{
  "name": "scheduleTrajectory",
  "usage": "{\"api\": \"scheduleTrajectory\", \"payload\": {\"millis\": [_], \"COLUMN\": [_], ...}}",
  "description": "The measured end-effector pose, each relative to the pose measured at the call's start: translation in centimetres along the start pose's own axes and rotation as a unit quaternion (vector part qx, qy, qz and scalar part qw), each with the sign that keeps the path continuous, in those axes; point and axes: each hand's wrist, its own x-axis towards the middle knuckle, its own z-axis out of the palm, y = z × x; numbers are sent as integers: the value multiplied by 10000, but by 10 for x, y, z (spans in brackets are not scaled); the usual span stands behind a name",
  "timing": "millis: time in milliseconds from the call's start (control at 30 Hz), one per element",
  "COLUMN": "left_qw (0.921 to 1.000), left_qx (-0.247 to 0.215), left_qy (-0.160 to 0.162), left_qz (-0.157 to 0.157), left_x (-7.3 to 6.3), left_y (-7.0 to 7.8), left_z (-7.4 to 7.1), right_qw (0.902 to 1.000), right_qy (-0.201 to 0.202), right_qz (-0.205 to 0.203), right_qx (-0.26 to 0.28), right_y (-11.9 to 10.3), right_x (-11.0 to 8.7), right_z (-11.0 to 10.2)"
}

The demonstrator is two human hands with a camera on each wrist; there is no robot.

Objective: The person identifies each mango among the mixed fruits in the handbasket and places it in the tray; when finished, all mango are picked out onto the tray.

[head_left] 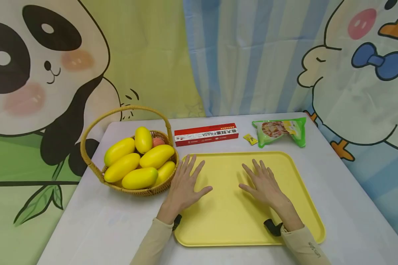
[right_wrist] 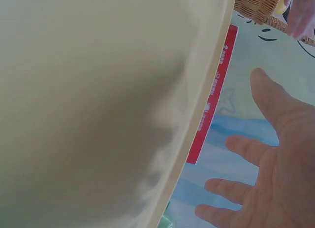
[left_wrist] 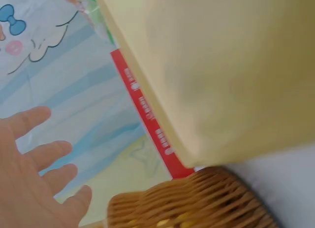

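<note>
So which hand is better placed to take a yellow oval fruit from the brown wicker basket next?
Probably your left hand: it's close beside the brown wicker basket and holds nothing. Your right hand, also free, is farther off, over the yellow rectangular tray.

Along the far side of the white tabletop (head_left: 99, 224), I see a long red-and-white box (head_left: 206, 135) with PASTA lettering that reads upside down to me. To its right lies a small yellow packet (head_left: 250, 139), and just beside that a shiny green bag (head_left: 280, 131) printed with a picture of food. Behind them hangs a backdrop (head_left: 252, 55), yellow-green on my left and blue-striped further right. A big cartoon panda (head_left: 61, 90) with blushing cheeks fills the left side, green leaves (head_left: 36, 204) drawn beneath it. On the right I face a white cartoon bird (head_left: 358, 106) with orange beak, orange feet and blue bow tie (head_left: 379, 60).
</note>
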Motion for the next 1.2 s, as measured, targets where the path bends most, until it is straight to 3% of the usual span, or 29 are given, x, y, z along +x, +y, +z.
{"api": "scheduleTrajectory", "payload": {"millis": [133,267,367,500,667,800,867,933,1000,1100,1167,1200], "left_qw": [9980,9910,9835,9671,9298,8867,8689,8635,8736,8921,8948,8921], "left_qx": [-80,-220,-286,-200,173,217,148,54,-140,-820,-1332,-1570], "left_qy": [584,1284,1762,2525,3674,4611,4915,4959,4693,4056,3637,3491], "left_qz": [238,294,278,220,94,-274,-572,-917,-1281,-1816,-2220,-2400], "left_x": [0,-2,-6,-14,-25,-29,-33,-39,-48,-61,-66,-67], "left_y": [-5,-19,-33,-49,-62,-79,-91,-104,-118,-133,-139,-141], "left_z": [-15,-36,-51,-71,-99,-122,-131,-138,-142,-145,-146,-146], "right_qw": [10000,10000,10000,10000,10000,9999,9999,9999,9999,9999,9999,9999], "right_qy": [-3,-24,-7,-15,-17,20,28,14,-11,-20,-4,5], "right_qz": [-51,-48,-43,-49,-64,-93,-101,-104,-106,-113,-131,-146], "right_qx": [27,1,17,55,72,54,64,75,76,39,29,28], "right_y": [-3,-3,-2,-1,-1,-1,-1,-2,-2,-2,-2,-2], "right_x": [1,1,0,-1,-2,-2,-1,-1,-1,-2,-2,-2], "right_z": [0,1,2,2,2,2,2,3,3,4,4,4]}}
